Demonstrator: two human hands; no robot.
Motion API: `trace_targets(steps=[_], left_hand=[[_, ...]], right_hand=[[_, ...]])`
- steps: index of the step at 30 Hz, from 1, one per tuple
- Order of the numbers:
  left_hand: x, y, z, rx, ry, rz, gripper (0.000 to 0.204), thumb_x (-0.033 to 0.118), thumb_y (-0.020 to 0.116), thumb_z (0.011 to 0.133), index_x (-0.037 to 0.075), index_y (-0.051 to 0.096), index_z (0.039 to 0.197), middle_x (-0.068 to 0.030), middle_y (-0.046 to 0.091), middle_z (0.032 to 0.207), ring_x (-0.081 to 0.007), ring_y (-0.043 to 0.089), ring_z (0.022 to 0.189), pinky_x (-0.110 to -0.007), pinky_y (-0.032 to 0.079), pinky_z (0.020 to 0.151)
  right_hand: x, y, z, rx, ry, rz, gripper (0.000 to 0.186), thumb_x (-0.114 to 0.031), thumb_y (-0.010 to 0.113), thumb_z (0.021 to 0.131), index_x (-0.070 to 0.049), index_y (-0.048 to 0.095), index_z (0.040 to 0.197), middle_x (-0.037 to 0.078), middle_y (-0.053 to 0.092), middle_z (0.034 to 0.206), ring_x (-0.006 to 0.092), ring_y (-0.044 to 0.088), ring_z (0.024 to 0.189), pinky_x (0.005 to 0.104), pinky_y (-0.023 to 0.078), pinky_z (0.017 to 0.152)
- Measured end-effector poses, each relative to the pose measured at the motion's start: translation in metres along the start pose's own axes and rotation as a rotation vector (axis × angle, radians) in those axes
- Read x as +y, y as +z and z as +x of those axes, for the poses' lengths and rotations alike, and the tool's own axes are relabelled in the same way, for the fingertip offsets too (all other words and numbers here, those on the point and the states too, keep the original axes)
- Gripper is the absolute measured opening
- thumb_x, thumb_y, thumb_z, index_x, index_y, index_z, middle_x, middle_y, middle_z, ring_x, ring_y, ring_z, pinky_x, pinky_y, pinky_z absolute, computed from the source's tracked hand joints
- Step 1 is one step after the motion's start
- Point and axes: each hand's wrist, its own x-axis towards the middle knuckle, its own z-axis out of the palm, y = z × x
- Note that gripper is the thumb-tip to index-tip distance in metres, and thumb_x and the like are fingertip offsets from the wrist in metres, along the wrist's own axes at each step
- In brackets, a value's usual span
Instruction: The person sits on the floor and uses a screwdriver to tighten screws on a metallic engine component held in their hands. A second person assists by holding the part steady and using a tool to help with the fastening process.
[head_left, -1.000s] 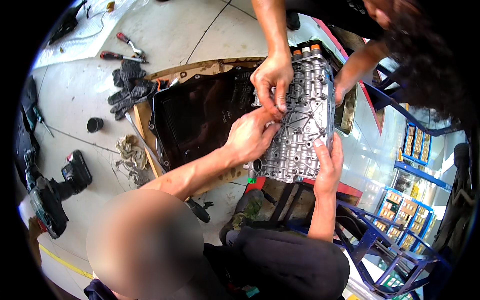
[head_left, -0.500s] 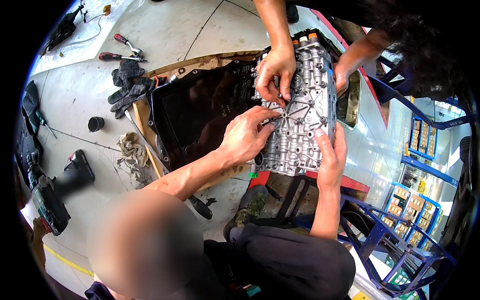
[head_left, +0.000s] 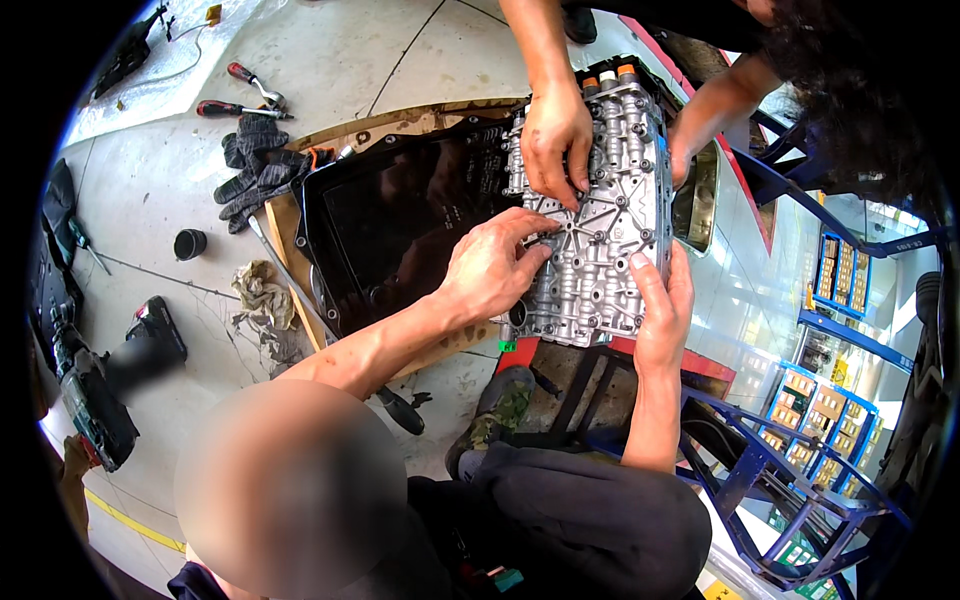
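Observation:
My right hand (head_left: 661,310) grips the right edge of a silver cast-metal valve body (head_left: 610,275), thumb on its top face. My left hand (head_left: 495,265) rests on its left middle, fingers apart and bent, fingertips among small bolts and ribs. A co-worker's hand (head_left: 555,140) reaches from above with curled fingers at the plate, just beyond my left fingertips; their other hand (head_left: 685,145) is at the far right edge, partly hidden. Orange and white connectors (head_left: 607,80) top the valve body. A black pan (head_left: 380,230) lies to its left, under my left forearm.
Grey gloves (head_left: 250,170), red-handled tools (head_left: 240,108), a black cap (head_left: 190,244), a rag (head_left: 263,300) and a cordless power tool (head_left: 95,400) lie on the floor at left. Blue metal frames (head_left: 740,470) and parts organisers (head_left: 840,275) stand right. A boot (head_left: 500,410) is below.
The valve body has shifted slightly away from me. My left fingertips and the co-worker's fingers, bunched together a second ago, are now a little apart. My right hand moved up with the edge.

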Motion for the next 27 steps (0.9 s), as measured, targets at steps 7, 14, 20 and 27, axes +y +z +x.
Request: trace_targets(steps=[7, 14, 20, 27], left_hand=[[0.008, -0.005, 0.002, 0.024, -0.027, 0.014, 0.036, 0.014, 0.069, 0.097, 0.008, 0.070, 0.133, -0.0135, 0.070, 0.125, -0.0275, 0.073, 0.096, -0.040, 0.058, 0.087], [0.006, 0.015, -0.019, 0.113, 0.259, 0.205, 0.047, 0.009, 0.065, 0.096, 0.009, 0.061, 0.143, -0.0111, 0.063, 0.138, -0.0370, 0.070, 0.109, -0.046, 0.060, 0.091], [0.002, 0.020, -0.030, 0.139, 0.256, 0.171, 0.051, 0.006, 0.062, 0.096, 0.006, 0.056, 0.147, -0.0130, 0.058, 0.145, -0.0382, 0.066, 0.119, -0.047, 0.058, 0.096], [0.003, 0.015, -0.025, 0.102, 0.220, 0.150, 0.048, 0.004, 0.060, 0.096, 0.007, 0.058, 0.144, -0.0124, 0.058, 0.145, -0.0384, 0.066, 0.120, -0.048, 0.058, 0.097]], right_hand=[[0.008, -0.001, 0.002, -0.012, 0.010, 0.034, 0.041, -0.015, 0.065, 0.100, 0.006, 0.056, 0.134, 0.009, 0.068, 0.116, 0.0121, 0.063, 0.099, 0.0286, 0.051, 0.091], [0.003, -0.002, 0.001, -0.003, 0.027, 0.048, 0.041, -0.014, 0.064, 0.100, 0.005, 0.055, 0.135, 0.008, 0.068, 0.117, 0.0112, 0.063, 0.100, 0.0278, 0.051, 0.091], [0.000, 0.004, 0.001, -0.003, 0.009, 0.043, 0.042, -0.013, 0.063, 0.101, 0.006, 0.054, 0.137, 0.009, 0.067, 0.119, 0.0117, 0.063, 0.103, 0.0284, 0.050, 0.094], [0.000, 0.001, 0.001, 0.003, 0.002, -0.002, 0.043, -0.016, 0.064, 0.100, 0.007, 0.056, 0.136, 0.010, 0.067, 0.120, 0.0138, 0.063, 0.104, 0.0297, 0.050, 0.095]])
